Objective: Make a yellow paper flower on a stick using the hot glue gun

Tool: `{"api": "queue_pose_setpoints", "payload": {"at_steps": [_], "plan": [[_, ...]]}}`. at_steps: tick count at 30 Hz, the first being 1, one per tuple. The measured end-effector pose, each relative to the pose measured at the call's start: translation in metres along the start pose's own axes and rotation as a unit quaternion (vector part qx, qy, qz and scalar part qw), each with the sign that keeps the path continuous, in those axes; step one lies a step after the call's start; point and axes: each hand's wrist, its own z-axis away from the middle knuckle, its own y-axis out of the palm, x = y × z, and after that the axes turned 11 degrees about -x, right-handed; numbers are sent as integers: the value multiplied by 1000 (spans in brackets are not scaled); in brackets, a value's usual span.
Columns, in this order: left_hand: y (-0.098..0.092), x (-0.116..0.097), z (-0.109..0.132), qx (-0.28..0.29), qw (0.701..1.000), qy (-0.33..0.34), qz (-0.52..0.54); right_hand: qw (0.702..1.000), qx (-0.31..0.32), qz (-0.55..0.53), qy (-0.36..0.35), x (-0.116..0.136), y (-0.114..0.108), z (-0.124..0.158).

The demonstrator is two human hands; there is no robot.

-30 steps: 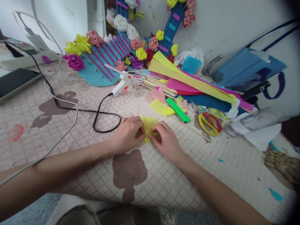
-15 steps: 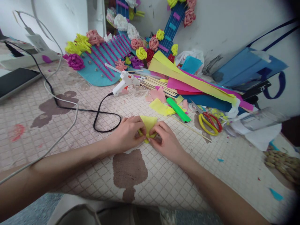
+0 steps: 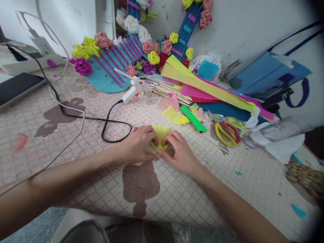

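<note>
A small piece of yellow paper (image 3: 160,136) lies on the quilted table cover (image 3: 177,192) in front of me. My left hand (image 3: 137,143) pinches its left side, fingers curled over the fold. My right hand (image 3: 179,151) presses and pinches its right side and lower edge. Both hands meet at the paper's bottom corner, and part of the paper is hidden under the fingers.
A white glue gun (image 3: 134,88) with a black cord (image 3: 107,119) lies beyond my hands. Yellow-and-red scissors (image 3: 226,132), a green strip (image 3: 192,118), wooden sticks (image 3: 172,91) and coloured paper sheets (image 3: 210,89) sit to the right. Paper-flower crafts (image 3: 111,64) stand at the back. A tablet (image 3: 17,87) is far left.
My fingers have worked the yellow paper lower and flatter against the table; more of its folded face shows now. Both hands stayed in nearly the same place.
</note>
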Motion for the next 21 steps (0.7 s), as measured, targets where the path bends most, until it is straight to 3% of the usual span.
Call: {"api": "queue_pose_setpoints", "payload": {"at_steps": [8,17,21], "plan": [[-4,10,-3,13,998,12,57,999,-9,30,11,0,7,1],[-1,10,-4,-32,997,-25,73,999,-8,29,14,0,7,0],[-1,12,-4,-86,995,-43,38,999,-9,33,19,2,6,0]]}}
